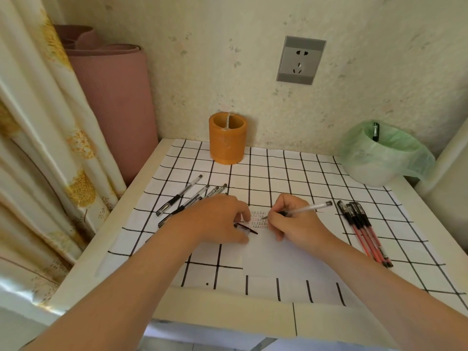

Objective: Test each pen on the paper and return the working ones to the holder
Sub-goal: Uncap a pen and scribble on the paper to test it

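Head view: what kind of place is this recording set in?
Probably a room in a home, at a small desk: a floral curtain, a rolled pink mat and a wall socket surround it.

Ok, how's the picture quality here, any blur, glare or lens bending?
Head view: soft, even light, no glare; wide-angle bending bows the curtain and skews the wall socket; slight softness throughout, so the marks on the paper by the pen in the right hand are unreadable; faint shadow beneath the left hand.

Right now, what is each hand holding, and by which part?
The right hand grips a clear pen low on its barrel, near the tip. The left hand rests on the paper; whether it holds anything cannot be told.
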The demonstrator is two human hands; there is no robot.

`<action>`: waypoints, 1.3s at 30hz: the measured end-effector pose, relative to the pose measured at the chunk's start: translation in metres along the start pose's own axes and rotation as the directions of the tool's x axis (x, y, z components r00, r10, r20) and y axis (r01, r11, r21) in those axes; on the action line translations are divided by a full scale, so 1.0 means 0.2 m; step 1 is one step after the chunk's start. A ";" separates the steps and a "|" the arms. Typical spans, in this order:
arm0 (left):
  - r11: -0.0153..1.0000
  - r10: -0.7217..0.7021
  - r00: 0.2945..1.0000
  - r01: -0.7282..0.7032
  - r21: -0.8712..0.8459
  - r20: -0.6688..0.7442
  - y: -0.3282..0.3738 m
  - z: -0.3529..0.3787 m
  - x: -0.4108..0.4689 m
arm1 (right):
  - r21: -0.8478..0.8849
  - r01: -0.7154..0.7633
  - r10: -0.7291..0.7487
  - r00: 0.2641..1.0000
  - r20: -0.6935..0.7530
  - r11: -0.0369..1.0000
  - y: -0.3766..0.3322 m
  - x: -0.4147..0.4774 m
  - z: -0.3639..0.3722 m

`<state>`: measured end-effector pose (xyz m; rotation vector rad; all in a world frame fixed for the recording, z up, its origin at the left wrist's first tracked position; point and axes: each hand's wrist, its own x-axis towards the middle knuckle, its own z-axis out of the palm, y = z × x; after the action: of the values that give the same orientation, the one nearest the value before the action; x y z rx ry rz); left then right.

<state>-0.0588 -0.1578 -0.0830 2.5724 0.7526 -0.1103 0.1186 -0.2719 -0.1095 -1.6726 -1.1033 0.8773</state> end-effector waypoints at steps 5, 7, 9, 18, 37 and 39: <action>0.998 0.023 1.000 -0.023 0.052 0.009 0.00 0.00 0.01 | -0.093 0.127 -0.122 0.991 0.063 0.988 0.04 0.00 0.00; 0.998 0.028 1.000 -0.028 0.048 0.012 0.00 0.00 0.01 | -0.116 0.161 -0.153 0.985 0.079 0.980 0.05 0.00 0.01; 0.999 0.033 0.999 -0.034 0.041 0.013 -0.01 0.00 0.01 | -0.123 0.190 -0.180 0.980 0.090 0.974 0.05 0.00 0.02; 0.999 0.050 0.999 -0.049 0.005 -0.015 -0.01 0.00 0.00 | -0.095 0.217 -0.207 0.972 0.108 0.972 0.05 -0.01 0.03; 0.997 0.018 1.000 -0.019 0.076 0.010 0.00 0.01 0.00 | -0.185 0.205 -0.186 0.976 0.114 0.961 0.06 0.00 0.03; 0.997 0.019 1.000 -0.020 0.068 0.009 0.00 0.01 0.00 | -0.173 0.209 -0.192 0.975 0.109 0.963 0.06 0.00 0.03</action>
<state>-0.0585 -0.1588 -0.0854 2.6415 0.7328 -0.1424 0.1161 -0.2725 -0.1226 -1.6450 -1.4270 0.7461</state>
